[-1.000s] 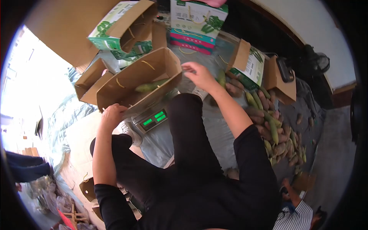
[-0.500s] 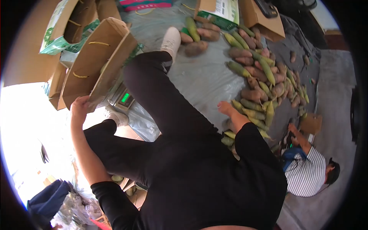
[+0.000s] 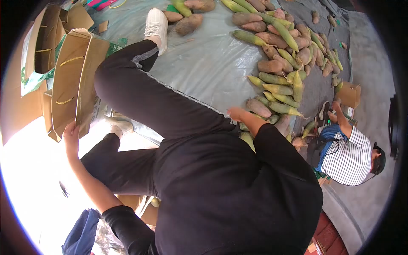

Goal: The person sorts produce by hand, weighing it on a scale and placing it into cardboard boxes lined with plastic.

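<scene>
My left hand (image 3: 71, 131) is closed on the lower edge of a tall, open cardboard box (image 3: 70, 80) with yellow cord handles. This box stands on its side of the sheet, left of my bent leg. My right hand (image 3: 237, 114) is curled beside my thigh, with nothing showing in its fingers. Close to it lie long green radishes (image 3: 278, 89) and a dull-pink root (image 3: 258, 107) at the near edge of a large pile.
Another open carton (image 3: 46, 40) stands beyond the box. Several loose roots (image 3: 189, 24) lie near my white shoe (image 3: 156, 27) on the plastic sheet (image 3: 204, 55). At right, a person in a striped shirt (image 3: 346, 159) sits near a small carton (image 3: 349, 94).
My view has shifted, and the box and pile appear further left and higher. My right hand has come nearer my thigh. The scale's green display has gone out of sight. My left hand stays on the box.
</scene>
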{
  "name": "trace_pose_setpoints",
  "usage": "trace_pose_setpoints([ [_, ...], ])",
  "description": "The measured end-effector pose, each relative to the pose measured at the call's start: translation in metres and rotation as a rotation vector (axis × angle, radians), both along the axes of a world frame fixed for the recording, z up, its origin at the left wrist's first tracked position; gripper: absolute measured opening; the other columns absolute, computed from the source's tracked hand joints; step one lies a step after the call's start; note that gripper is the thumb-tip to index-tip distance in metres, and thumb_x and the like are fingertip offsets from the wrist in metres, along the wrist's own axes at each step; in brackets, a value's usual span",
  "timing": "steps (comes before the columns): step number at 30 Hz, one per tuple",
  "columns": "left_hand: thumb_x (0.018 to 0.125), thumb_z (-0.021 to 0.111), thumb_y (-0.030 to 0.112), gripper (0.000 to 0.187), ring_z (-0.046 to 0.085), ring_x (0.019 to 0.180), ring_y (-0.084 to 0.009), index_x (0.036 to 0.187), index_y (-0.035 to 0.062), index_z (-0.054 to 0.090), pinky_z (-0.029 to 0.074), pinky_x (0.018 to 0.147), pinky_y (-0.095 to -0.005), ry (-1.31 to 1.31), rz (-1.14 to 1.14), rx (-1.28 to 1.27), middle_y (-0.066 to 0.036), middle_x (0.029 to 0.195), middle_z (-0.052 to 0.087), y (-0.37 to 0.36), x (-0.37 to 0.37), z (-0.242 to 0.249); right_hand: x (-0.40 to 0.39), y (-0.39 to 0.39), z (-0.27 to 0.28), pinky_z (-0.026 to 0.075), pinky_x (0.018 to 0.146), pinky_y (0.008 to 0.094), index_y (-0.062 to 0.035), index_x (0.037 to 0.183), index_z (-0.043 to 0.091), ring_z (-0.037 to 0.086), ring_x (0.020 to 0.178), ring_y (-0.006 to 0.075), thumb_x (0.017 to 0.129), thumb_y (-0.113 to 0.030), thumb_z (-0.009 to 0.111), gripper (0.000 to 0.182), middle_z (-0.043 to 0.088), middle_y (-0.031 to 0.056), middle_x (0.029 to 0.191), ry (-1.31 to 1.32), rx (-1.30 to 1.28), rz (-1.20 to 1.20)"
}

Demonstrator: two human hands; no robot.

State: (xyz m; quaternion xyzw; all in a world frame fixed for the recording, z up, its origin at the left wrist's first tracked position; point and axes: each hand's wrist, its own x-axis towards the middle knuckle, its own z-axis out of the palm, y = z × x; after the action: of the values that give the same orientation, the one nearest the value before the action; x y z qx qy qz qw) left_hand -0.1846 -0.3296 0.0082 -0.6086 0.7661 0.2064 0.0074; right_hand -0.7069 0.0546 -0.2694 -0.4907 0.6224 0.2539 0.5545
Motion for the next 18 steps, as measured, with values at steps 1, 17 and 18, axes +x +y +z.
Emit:
trace_pose_setpoints([
  [1,0.08,0.057,0.003,0.024,0.057,0.078,-0.0189,0.104,-0.0028,0.059,0.044,0.072,-0.0291,-0.001,-0.003,0.003,-0.013,0.087,0.06,0.0,0.001,-0.002,0.0,-0.004,0.01,0.047,0.085,0.0382,-0.0137,0.11,0.058,0.055,0.105,0.028,0.072,-0.014,0.056,0.038,0.058,0.011,0.112,0.12,-0.047,-0.062],
  [17,0.079,0.054,-0.001,0.017,0.047,0.068,-0.0157,0.095,-0.0039,0.057,0.041,0.064,-0.0266,0.084,0.0,-0.04,-0.01,0.076,0.052,0.003,0.009,-0.014,-0.091,0.042,0.059,0.041,0.094,0.0451,-0.0154,0.133,0.035,0.043,0.119,0.0323,0.066,-0.028,0.075,0.079,0.045,0.014,0.126,0.581,0.062,-0.398],
  [18,0.078,0.054,-0.001,0.014,0.046,0.067,-0.0152,0.092,-0.0035,0.057,0.04,0.062,-0.026,0.079,0.007,-0.036,-0.01,0.074,0.05,0.003,0.007,-0.012,-0.086,0.04,0.065,0.041,0.094,0.0451,-0.0154,0.133,0.035,0.043,0.119,0.0323,0.066,-0.028,0.075,0.079,0.045,0.014,0.126,0.575,0.047,-0.385],
])
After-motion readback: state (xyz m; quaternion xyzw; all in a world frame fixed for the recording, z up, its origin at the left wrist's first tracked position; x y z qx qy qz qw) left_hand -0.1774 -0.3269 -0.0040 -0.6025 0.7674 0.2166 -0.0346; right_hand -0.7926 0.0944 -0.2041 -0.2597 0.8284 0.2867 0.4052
